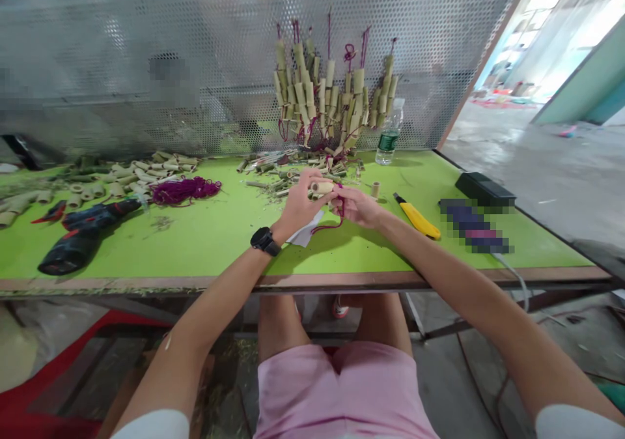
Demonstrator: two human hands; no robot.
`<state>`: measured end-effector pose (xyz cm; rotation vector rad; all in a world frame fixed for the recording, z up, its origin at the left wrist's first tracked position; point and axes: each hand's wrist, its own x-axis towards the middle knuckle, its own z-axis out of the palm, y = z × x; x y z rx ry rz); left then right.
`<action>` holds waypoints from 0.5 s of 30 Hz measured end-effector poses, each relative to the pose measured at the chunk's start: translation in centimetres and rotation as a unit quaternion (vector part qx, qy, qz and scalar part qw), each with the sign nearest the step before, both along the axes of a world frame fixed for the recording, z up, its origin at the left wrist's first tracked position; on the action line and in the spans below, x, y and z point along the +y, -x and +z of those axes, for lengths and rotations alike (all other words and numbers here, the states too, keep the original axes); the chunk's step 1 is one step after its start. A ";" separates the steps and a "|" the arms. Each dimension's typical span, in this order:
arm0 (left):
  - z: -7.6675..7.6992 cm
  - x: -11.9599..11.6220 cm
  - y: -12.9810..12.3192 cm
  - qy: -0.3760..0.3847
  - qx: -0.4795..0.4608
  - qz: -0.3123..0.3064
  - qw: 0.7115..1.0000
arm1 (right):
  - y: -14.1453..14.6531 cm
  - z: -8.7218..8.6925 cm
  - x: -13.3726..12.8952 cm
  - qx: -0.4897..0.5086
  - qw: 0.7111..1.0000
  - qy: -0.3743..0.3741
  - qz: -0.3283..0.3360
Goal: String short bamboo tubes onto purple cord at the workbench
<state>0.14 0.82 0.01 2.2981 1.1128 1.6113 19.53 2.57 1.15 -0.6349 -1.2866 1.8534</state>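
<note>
My left hand (301,204) is closed around a short piece of bamboo tube (322,187), its hollow end facing left. At the tube's right end, my right hand (359,207) pinches a purple cord (340,206). The cord hangs below the fingers, and its loose end trails left over a white paper (306,232) on the green table. Just beyond my right hand, another short bamboo piece (375,189) stands upright. A pile of bamboo bits (286,184) lies behind my left hand. Fingers hide part of the cord where it meets the tube.
Strung bamboo bundles (329,94) hang on the perforated metal panel (219,55). A water bottle (388,136), yellow utility knife (417,217) and black box (483,190) are to the right. Left are a cordless drill (85,234), purple cord bundle (184,190) and cut bamboo tubes (127,177).
</note>
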 end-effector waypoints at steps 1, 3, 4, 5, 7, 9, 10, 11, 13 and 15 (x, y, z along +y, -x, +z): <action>0.2 -0.1 0.1 -0.003 0.019 0.004 1.000 | 0.0 -0.2 0.2 -0.012 1.000 -0.018 -0.009; 0.4 -0.1 0.2 -0.003 0.054 0.001 0.999 | -0.1 -0.5 0.6 -0.046 0.996 -0.076 -0.025; 0.4 -0.1 0.2 0.001 0.067 -0.004 0.998 | -0.2 -0.7 0.8 -0.066 0.991 -0.115 -0.033; 0.4 0.0 0.3 0.008 0.079 -0.009 0.997 | -0.3 -0.8 1.0 -0.088 0.983 -0.157 -0.039; 0.2 0.1 0.3 0.021 0.100 -0.015 0.995 | -0.6 -1.0 1.4 -0.128 0.963 -0.232 -0.053; 0.0 0.2 0.3 0.031 0.120 -0.016 0.992 | -0.9 -1.2 1.7 -0.164 0.942 -0.286 -0.069; -0.1 0.3 0.3 0.036 0.129 -0.016 0.991 | -1.0 -1.2 1.8 -0.180 0.931 -0.307 -0.078; -0.1 0.4 0.3 0.041 0.137 -0.017 0.990 | -1.1 -1.3 2.0 -0.194 0.922 -0.326 -0.085; -0.1 0.4 0.4 0.048 0.148 -0.018 0.988 | -1.2 -1.4 2.1 -0.209 0.906 -0.355 -0.095; -0.1 0.3 0.5 0.054 0.155 -0.021 0.986 | -1.1 -1.4 2.1 -0.204 0.901 -0.369 -0.102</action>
